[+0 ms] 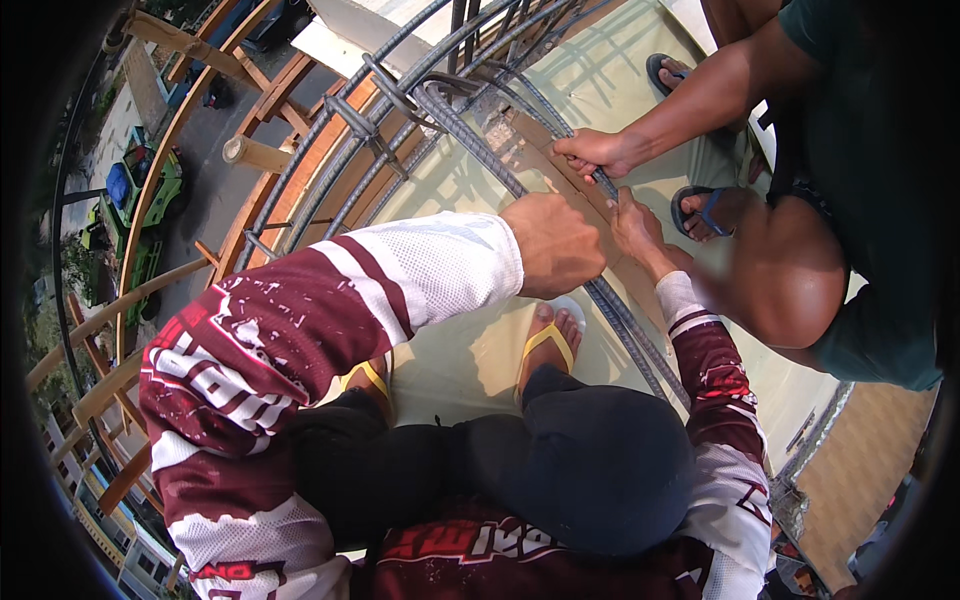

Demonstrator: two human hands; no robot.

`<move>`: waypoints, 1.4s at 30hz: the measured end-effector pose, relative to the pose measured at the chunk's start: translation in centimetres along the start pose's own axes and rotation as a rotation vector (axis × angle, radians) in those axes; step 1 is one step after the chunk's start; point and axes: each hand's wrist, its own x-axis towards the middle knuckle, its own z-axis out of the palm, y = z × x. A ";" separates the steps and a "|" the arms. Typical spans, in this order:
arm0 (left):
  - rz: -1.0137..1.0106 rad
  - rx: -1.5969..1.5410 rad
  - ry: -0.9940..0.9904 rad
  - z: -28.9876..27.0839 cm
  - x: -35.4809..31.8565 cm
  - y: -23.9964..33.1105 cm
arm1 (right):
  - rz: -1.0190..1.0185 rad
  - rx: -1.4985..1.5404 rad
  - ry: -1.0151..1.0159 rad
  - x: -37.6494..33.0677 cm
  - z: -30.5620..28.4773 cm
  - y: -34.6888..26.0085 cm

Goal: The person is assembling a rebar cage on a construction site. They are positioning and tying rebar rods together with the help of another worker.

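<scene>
My left hand (555, 247) is closed in a fist around a ribbed steel rebar (482, 152). The bar enters from the far side and leaves below the fist. My right hand (640, 232) grips a second rebar (606, 185) just to the right. A co-worker's hand (597, 153) holds that same bar a little farther up. Both bars run down close together, and their lower lengths (625, 330) slant past my right knee. Fingertips of my left hand are hidden behind its knuckles.
At the far left stands a curved rebar cage (365, 125) with looped ties, beside wooden formwork and poles (185, 40) above a street with a green truck (150, 190). A co-worker crouches at right, sandalled foot (700, 212) close by. My feet, in yellow-strapped sandals (550, 345), stand on a pale sheet (455, 355).
</scene>
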 end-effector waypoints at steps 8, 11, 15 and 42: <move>-0.038 -0.007 -0.042 0.7 -0.4 0.8 | -0.008 -0.098 0.168 -1.5 0.1 3.3; 0.027 -0.029 -0.030 1.9 0.6 1.6 | 0.139 -0.153 0.080 -5.3 1.5 8.2; 0.110 -0.174 -0.121 5.5 -1.0 5.0 | 0.042 0.157 0.110 -8.6 7.9 13.5; 0.055 -0.071 -0.092 5.4 1.6 3.2 | 0.008 0.055 -0.002 -2.5 5.9 4.2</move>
